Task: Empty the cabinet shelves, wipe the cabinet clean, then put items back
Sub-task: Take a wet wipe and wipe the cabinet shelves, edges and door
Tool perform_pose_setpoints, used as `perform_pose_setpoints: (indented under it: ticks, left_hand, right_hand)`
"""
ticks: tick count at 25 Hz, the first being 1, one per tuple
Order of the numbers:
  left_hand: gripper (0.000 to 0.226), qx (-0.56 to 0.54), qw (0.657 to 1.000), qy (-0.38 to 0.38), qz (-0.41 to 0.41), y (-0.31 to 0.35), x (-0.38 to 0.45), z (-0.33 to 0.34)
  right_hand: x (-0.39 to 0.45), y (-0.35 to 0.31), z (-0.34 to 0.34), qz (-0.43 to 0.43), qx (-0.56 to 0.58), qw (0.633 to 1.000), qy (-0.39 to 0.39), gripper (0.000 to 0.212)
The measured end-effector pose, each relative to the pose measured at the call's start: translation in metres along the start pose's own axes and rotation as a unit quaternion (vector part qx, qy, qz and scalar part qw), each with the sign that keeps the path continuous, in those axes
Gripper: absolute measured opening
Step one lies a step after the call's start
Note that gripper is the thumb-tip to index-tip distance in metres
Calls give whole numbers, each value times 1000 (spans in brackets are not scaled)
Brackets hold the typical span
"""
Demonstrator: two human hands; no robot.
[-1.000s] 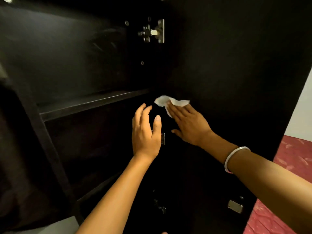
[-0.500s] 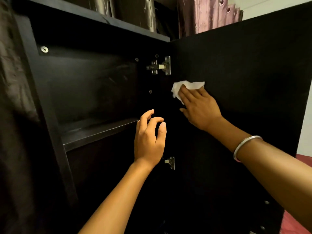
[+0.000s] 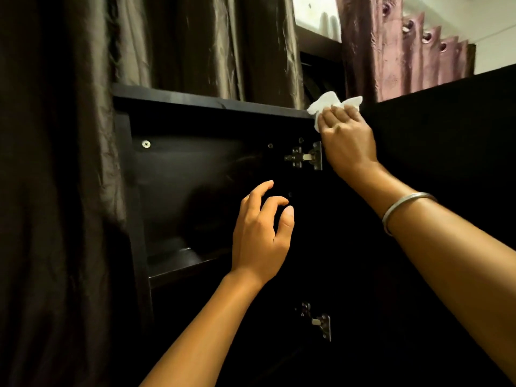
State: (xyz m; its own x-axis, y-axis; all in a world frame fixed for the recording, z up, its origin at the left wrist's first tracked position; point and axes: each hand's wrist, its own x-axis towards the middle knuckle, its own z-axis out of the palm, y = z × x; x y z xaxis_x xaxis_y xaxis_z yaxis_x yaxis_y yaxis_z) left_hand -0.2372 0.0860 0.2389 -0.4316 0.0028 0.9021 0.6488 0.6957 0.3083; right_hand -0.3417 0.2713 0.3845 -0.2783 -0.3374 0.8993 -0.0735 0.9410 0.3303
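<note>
Dark wooden cabinet [image 3: 195,191]: your right hand [image 3: 346,141] has climbed the door, pressing the crumpled white tissue [image 3: 325,104] at its top corner; left hand [image 3: 259,236] empty, open, below it. Wiping nearly finished there.

Dark brown satin curtains [image 3: 195,46] hang in shiny folds behind and to the left, a mauve eyelet curtain [image 3: 391,51] hangs at upper right beside them, and a pale strip of wall [image 3: 318,15] shows between the two.
</note>
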Motion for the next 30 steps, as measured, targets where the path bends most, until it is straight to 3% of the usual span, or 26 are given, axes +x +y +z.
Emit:
perform_pose_setpoints:
  ticks: [3, 7, 9, 11, 14, 17, 18, 19, 21, 23, 25, 27, 30]
  left_hand:
    - [39, 20, 999, 33, -16, -3, 6, -13]
    - [33, 46, 996, 70, -23, -10, 7, -22]
    - [36, 60, 995, 79, -27, -15, 4, -27]
    - [39, 75, 992, 94, -27, -17, 0, -33]
    - [40, 65, 988, 135, -21, -22, -3, -39]
    - [38, 49, 982, 179, -31, -31, -5, -43]
    - [38, 55, 981, 185, -34, -33, -6, -43]
    - [38, 62, 980, 187, -37, -34, -7, -43]
    - [37, 65, 980, 181, -46, -36, -9, -43]
    - [37, 63, 981, 180, -44, -36, -11, -43]
    - [36, 63, 980, 182, -51, -36, -11, -43]
    - [37, 60, 979, 186, -65, -34, -14, -45]
    - [38, 75, 975, 199, -68, -30, -19, -51]
  right_hand:
    - [17, -3, -15, 91, 79, 992, 42, 22]
    - [32, -47, -23, 225, 311, 914, 131, 18]
    - [39, -78, -21, 258, 434, 855, 116, 29]
    - [37, -112, -26, 252, 516, 812, 105, 55]
    - [28, -159, -43, 160, 506, 833, 157, 74]
    - [23, -166, -47, -24, 435, 876, 207, 66]
    - [25, -154, -39, -49, 408, 885, 219, 64]
    - [27, -138, -26, -29, 396, 890, 224, 64]
    - [28, -102, 2, 99, 425, 880, 189, 66]
    - [29, -81, 19, 194, 469, 850, 141, 71]
    - [35, -91, 15, 256, 494, 818, 145, 71]
    - [40, -114, -2, 273, 512, 798, 162, 66]
    - [34, -154, -27, 200, 490, 822, 211, 60]
